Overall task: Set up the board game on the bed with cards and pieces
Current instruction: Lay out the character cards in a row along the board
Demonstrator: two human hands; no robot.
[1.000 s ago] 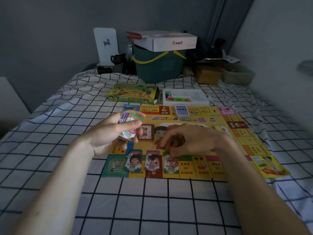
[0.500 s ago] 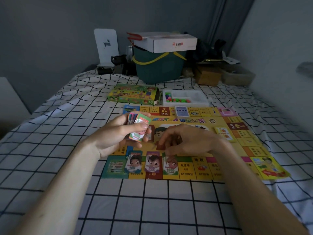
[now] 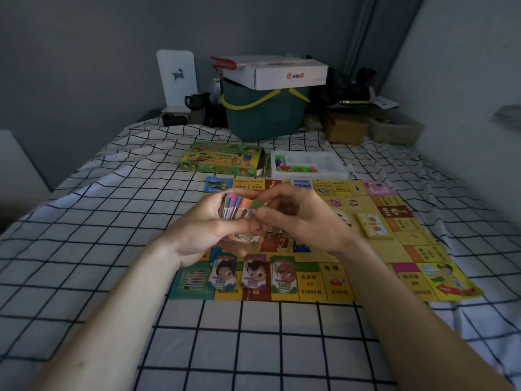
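Since a second ago, my right hand (image 3: 304,218) rose off the board (image 3: 375,249) to the stack of cards (image 3: 235,207) my left hand (image 3: 203,230) clasps. It pinches one card; I'd guess it's next for the row.

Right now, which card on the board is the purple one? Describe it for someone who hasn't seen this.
Start at the yellow game board on the checked bedsheet and go to its near edge. Three face cards lie there in a row; the purple card is the middle one, between a blue card and a green card.
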